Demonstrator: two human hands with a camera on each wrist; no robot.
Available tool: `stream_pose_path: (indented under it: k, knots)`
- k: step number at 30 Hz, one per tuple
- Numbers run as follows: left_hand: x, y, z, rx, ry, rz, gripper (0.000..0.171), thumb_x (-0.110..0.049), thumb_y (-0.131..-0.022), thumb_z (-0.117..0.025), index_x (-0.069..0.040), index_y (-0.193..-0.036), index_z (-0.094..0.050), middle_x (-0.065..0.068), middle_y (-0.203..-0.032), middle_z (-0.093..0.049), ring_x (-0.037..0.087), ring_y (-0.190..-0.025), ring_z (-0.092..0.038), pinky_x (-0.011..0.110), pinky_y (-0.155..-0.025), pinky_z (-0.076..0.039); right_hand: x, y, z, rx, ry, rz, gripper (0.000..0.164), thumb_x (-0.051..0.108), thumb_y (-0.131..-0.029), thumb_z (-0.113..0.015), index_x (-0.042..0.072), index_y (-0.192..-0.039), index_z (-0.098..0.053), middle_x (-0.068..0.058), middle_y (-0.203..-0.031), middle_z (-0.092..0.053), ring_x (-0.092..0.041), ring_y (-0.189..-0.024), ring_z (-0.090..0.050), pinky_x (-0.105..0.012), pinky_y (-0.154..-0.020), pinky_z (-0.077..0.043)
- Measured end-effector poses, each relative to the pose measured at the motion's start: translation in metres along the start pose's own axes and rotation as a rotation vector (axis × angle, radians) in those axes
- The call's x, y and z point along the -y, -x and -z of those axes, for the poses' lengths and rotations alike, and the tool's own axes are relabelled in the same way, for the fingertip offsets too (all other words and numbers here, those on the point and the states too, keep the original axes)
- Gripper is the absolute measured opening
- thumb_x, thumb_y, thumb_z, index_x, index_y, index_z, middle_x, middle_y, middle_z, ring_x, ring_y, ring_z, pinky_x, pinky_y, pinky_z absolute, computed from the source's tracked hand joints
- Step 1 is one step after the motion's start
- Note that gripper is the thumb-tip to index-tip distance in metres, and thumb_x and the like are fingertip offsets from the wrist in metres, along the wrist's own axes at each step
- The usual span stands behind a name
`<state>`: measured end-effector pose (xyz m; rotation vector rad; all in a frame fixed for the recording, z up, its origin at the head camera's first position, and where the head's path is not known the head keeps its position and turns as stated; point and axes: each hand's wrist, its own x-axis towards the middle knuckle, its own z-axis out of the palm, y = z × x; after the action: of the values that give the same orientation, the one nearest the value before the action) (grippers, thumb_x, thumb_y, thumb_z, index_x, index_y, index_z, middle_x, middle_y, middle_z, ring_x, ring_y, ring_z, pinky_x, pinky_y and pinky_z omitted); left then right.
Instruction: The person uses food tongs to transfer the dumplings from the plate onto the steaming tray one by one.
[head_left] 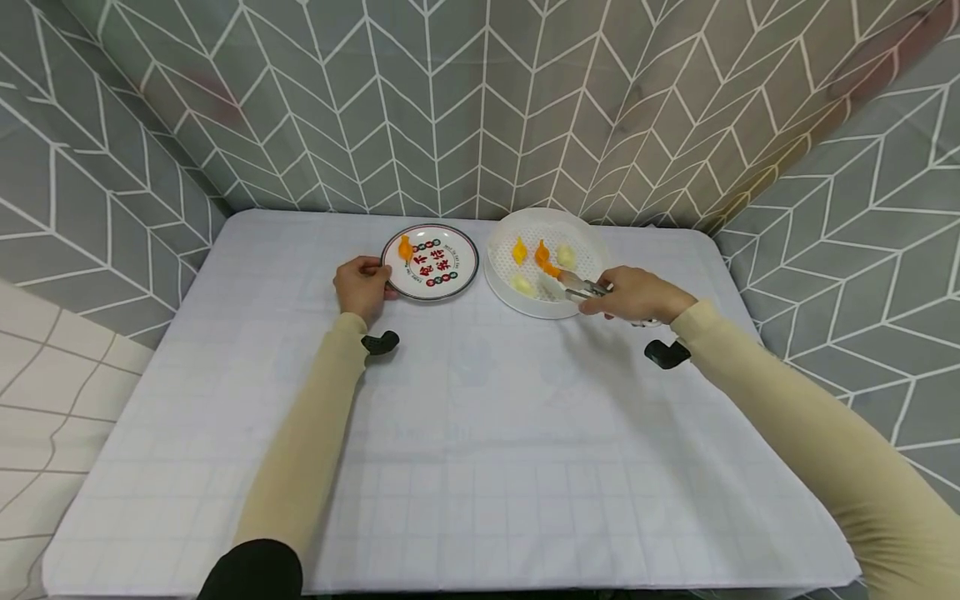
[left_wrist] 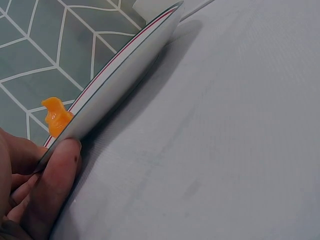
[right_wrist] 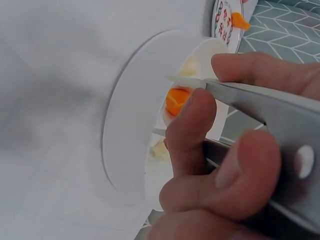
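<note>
My left hand [head_left: 363, 288] pinches the rim of a white plate [head_left: 459, 279] with red lettering between thumb and fingers. The left wrist view shows the plate [left_wrist: 125, 75] edge-on and tilted. On its left side lies an orange dumpling-shaped piece [head_left: 406, 248]. My right hand [head_left: 633, 293] grips metal tongs [right_wrist: 250, 100] with pale tips, which reach into a round white steamer basket [head_left: 506, 296]. Inside are a yellow piece [head_left: 520, 250], orange pieces [head_left: 542, 252] and pale yellow pieces [head_left: 566, 255]. The tong tips stand apart beside an orange piece [right_wrist: 177, 101]; contact I cannot tell.
A white cloth covers the table [head_left: 465, 433]. Grey curtains [head_left: 450, 108] with white chevron lines rise behind and at the sides. The basket stands just right of the plate, near the far edge. Black straps [head_left: 667, 354] show at both wrists.
</note>
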<state>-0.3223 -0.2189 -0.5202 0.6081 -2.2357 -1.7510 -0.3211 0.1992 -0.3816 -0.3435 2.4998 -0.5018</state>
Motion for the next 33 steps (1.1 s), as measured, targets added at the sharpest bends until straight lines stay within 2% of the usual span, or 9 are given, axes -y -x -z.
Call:
stream_pose_path:
  k: [7, 15, 26, 33]
  knots:
    - [0.000, 0.001, 0.000, 0.004, -0.002, 0.012, 0.027, -0.013, -0.096, -0.065, -0.004, -0.121, -0.064, 0.009, -0.100, -0.060, 0.014, -0.062, -0.066, 0.028, -0.062, -0.064, -0.001, -0.005, -0.003, 0.038, 0.002, -0.004, 0.049, 0.046, -0.090, -0.066, 0.004, -0.115, -0.057, -0.010, -0.097, -0.065, -0.019, -0.068, -0.051, -0.026, -0.050, -0.040]
    - [0.001, 0.000, 0.001, 0.005, 0.014, 0.011, 0.026, -0.012, -0.096, -0.065, -0.004, -0.120, -0.064, 0.009, -0.100, -0.059, 0.015, -0.062, -0.066, 0.028, -0.061, -0.064, 0.003, -0.009, -0.003, 0.018, 0.024, 0.035, 0.050, 0.046, -0.089, -0.067, 0.004, -0.116, -0.059, -0.014, -0.101, -0.067, -0.020, -0.075, -0.054, -0.028, -0.056, -0.045]
    - [0.000, -0.001, 0.000, 0.001, -0.021, 0.012, 0.028, -0.014, -0.097, -0.064, -0.004, -0.123, -0.063, 0.010, -0.104, -0.060, 0.014, -0.064, -0.066, 0.026, -0.061, -0.064, 0.006, -0.006, 0.001, 0.004, 0.047, 0.023, 0.056, 0.050, -0.088, -0.068, 0.004, -0.119, -0.058, -0.008, -0.095, -0.066, -0.021, -0.078, -0.055, -0.029, -0.057, -0.047]
    - [0.000, -0.003, -0.001, -0.003, -0.016, 0.013, 0.027, -0.014, -0.096, -0.065, -0.004, -0.121, -0.064, 0.011, -0.103, -0.061, 0.015, -0.064, -0.066, 0.027, -0.060, -0.064, 0.010, 0.002, 0.011, 0.002, 0.054, 0.022, 0.064, 0.056, -0.087, -0.067, 0.005, -0.123, -0.057, -0.009, -0.101, -0.067, -0.022, -0.084, -0.056, -0.029, -0.059, -0.048]
